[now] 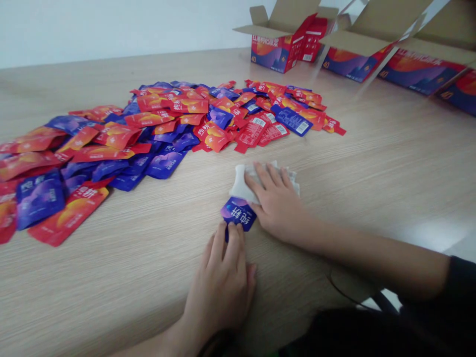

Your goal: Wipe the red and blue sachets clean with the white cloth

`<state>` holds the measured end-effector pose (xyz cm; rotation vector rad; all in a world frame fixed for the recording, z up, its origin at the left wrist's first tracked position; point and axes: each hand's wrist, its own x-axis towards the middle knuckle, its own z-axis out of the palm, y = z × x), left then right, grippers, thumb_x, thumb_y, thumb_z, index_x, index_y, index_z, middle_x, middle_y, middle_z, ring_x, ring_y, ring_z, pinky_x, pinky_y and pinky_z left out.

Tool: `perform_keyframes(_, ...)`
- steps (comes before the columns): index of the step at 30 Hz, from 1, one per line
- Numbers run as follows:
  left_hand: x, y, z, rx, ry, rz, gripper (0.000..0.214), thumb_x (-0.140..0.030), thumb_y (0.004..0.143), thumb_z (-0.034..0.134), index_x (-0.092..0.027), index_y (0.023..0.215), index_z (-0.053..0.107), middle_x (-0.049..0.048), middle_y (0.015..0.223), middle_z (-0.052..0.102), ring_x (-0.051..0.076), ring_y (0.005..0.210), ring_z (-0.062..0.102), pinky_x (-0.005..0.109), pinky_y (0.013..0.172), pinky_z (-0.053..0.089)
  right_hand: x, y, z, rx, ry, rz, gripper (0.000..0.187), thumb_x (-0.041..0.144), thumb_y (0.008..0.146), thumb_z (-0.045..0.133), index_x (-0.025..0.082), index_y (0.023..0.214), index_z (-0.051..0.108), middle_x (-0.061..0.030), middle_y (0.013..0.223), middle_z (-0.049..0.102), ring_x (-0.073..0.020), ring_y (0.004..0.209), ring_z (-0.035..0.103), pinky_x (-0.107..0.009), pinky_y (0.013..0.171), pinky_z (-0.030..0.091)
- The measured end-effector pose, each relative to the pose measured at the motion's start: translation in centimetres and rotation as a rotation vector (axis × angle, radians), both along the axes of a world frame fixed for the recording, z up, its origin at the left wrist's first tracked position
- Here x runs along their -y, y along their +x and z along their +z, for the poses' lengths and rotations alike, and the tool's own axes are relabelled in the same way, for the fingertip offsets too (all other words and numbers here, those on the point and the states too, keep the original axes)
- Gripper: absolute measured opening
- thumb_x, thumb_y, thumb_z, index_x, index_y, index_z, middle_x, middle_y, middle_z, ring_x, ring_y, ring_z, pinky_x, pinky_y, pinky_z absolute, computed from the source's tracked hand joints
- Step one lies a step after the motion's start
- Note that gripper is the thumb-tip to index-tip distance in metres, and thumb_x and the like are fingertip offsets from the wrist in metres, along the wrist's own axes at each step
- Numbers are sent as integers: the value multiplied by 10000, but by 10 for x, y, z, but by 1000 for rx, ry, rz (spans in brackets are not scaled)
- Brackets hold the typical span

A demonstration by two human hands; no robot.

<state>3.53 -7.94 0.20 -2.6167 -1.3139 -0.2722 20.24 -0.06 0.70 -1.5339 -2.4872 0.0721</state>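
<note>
A small blue-purple pouch (238, 212) with white lettering lies flat on the table in front of me. My left hand (225, 277) pins its near, narrow end down with the fingertips, the fingers bent and close together. On the pouch's far edge rests a folded white cloth (240, 184). My right hand (277, 201) presses on that cloth from above, its fingers laid over it and the thumb beside the pouch. Part of the cloth is hidden under the right hand.
A long heap of red and blue pouches (167, 119) spreads across the table (156, 287) from the left to the centre. Several open printed cartons stand at the back right, the nearest to the middle being a red-blue carton (273, 52). A pale wall (111, 29) rises behind.
</note>
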Motion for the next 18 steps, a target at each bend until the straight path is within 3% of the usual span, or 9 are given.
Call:
perform_keyframes(3,-1,-1,-2,11,-32,-13,447,-252,868,436,2,1158,662,227,1201,655,358,1105,622,446,882,570,-1,-1,0,-2,-15,177,559,302,943,444,149,1480,400,-146,1597,263,-333,1465,210,-587,1175,129)
perform_keyframes(5,-1,-2,-3,25,-13,-4,489,-261,872,424,20,1219,622,252,1255,624,362,1141,608,444,890,567,-4,-1,0,-9,-16,88,544,292,955,417,140,1477,401,-153,1586,288,-329,1456,236,-591,1168,148)
perform_keyframes(7,0,-2,-4,31,10,6,521,-264,874,407,38,1259,587,270,1292,599,365,1168,596,444,898,564,-5,-1,0,-18,-1,-21,560,303,943,443,126,1473,410,-180,1576,296,-384,1443,241,-629,1140,181)
perform_keyframes(9,0,-1,-4,22,8,8,503,-259,869,406,37,1222,610,270,1244,628,363,1127,622,447,891,567,-5,-1,0,-22,-2,71,573,308,929,466,138,1473,411,-167,1586,281,-390,1448,221,-632,1146,159)
perform_keyframes(11,1,-1,-4,11,9,12,496,-261,864,411,39,1199,620,270,1216,642,367,1116,629,449,890,568,-5,-2,0,-29,-22,200,554,293,934,448,160,1471,414,-130,1594,279,-334,1459,224,-594,1173,129)
perform_keyframes(15,2,-1,-5,-13,29,16,521,-268,864,426,43,1252,580,278,1266,615,373,1150,615,442,894,572,-8,-1,-1,-52,-6,-11,547,295,942,432,131,1464,422,-165,1575,307,-374,1442,248,-624,1144,186)
perform_keyframes(18,2,-3,-6,-36,12,-13,503,-273,864,432,52,1212,597,282,1235,631,383,1155,614,446,919,563,-8,0,-2,-39,-12,195,545,305,938,448,168,1465,424,-118,1594,283,-334,1461,218,-593,1176,131)
